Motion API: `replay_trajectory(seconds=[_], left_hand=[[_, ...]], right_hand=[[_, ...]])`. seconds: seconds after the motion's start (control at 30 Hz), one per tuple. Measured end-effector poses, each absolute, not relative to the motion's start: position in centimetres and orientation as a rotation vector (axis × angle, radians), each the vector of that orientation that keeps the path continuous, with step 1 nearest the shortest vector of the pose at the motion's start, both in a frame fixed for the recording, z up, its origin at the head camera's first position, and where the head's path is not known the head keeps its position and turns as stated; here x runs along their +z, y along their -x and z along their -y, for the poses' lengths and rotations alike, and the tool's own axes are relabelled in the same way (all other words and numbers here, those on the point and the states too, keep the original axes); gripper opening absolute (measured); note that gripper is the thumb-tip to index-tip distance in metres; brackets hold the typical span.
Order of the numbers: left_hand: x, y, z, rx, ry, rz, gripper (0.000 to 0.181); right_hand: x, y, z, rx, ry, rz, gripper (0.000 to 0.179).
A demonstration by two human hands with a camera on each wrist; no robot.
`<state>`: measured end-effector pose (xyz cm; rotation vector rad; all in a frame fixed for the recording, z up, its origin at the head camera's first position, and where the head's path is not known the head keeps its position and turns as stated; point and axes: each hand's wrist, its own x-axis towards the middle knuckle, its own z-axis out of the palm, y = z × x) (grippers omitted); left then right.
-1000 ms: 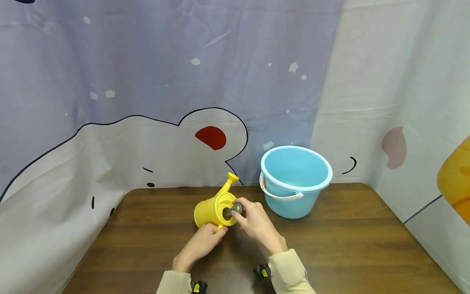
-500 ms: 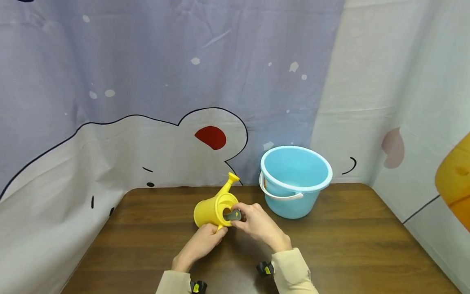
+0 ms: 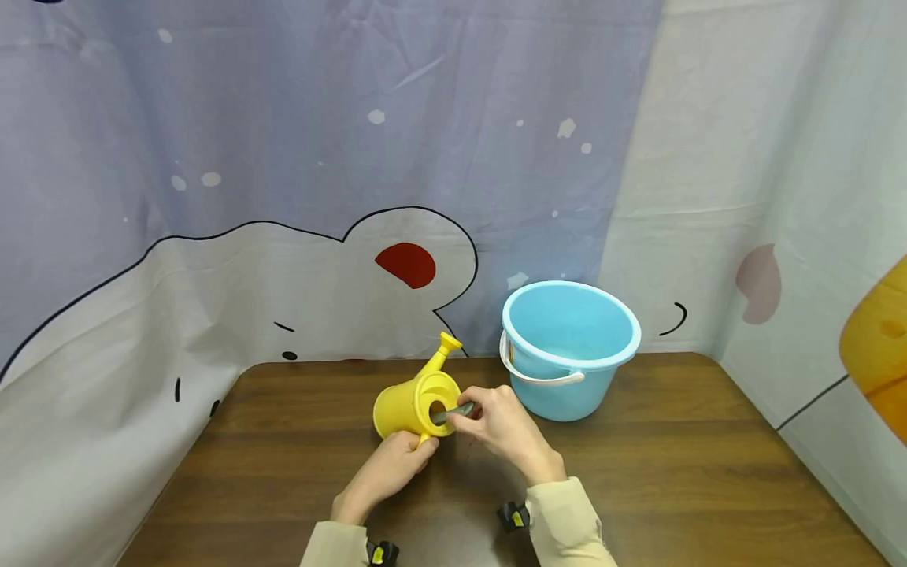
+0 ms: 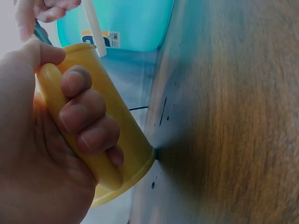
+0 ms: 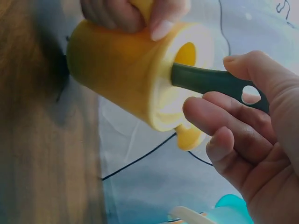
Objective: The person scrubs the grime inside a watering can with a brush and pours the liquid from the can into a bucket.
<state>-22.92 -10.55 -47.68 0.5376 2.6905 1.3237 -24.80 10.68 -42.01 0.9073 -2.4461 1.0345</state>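
A yellow watering can [image 3: 397, 411] is tilted over the wooden table, its round opening facing the right hand and its spout pointing to the back. My left hand [image 3: 392, 468] grips the can's handle [image 4: 56, 95], fingers wrapped round it. A dark green tool handle [image 5: 205, 80], with a hole near its end, sticks out of the can's opening. Thumb and fingers of my right hand [image 3: 505, 429] pinch the end of this handle. The tool's far part is hidden inside the can.
A light blue bucket [image 3: 567, 398] with a white carrying handle [image 3: 546, 382] stands upright at the back right of the table [image 3: 673, 472]. Behind the table hangs a printed curtain [image 3: 283, 157].
My right hand has shifted slightly right and twisted the green handle, which shows its narrow edge in the head view instead of its flat face. The left hand and can stay put.
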Motion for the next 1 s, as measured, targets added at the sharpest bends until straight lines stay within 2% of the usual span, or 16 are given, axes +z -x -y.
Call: replay_trajectory(seconds=[0.33, 0.83, 1.0], left_hand=[[-47.8, 23.0, 10.6, 1.3, -0.57, -2.724, 0.048], [-47.7, 23.0, 10.7, 1.291, -0.555, -2.729, 0.048], [-47.7, 23.0, 10.8, 1.306, -0.545, -2.709, 0.049]], right_hand=[[-40.7, 24.1, -10.9, 1.13, -0.841, 2.362, 0.011], [-42.9, 24.6, -8.8, 1.095, -0.674, 2.391, 0.021], [-42.3, 24.4, -8.9, 1.113, -0.661, 2.419, 0.017]])
